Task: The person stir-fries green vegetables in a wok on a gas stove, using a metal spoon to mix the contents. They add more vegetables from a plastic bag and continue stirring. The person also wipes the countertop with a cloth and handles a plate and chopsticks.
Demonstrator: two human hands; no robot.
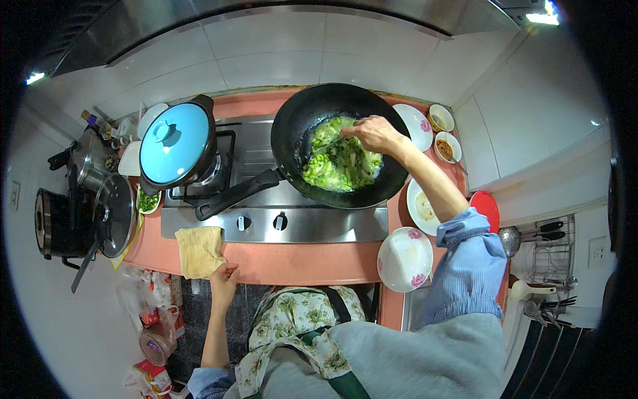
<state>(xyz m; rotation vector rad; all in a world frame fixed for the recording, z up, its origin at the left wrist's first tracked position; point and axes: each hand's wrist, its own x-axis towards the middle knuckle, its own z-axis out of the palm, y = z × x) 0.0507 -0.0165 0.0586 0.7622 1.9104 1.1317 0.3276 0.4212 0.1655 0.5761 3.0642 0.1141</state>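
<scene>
Chopped green vegetables [344, 154] lie in liquid in a black wok [344, 95], which stands on the right side of the stainless steel gas stove [309, 222]. My right hand [371, 133] is closed over the wok, on a thin utensil whose lower end is among the vegetables; its kind cannot be made out. At the counter's front edge, my left hand [224, 279] touches the lower right corner of a folded yellow cloth [199, 249] with its fingertips. The wok's black handle [239, 193] points to the lower left, above the cloth.
A dark pot with a blue lid [174, 142] sits on the left burner. A glass lid [116, 214] and a bowl of chopped greens [148, 201] are left of the stove. Plates [404, 259] and small bowls, one with sauce [446, 148], line the right side. A skimmer [510, 241] lies beyond.
</scene>
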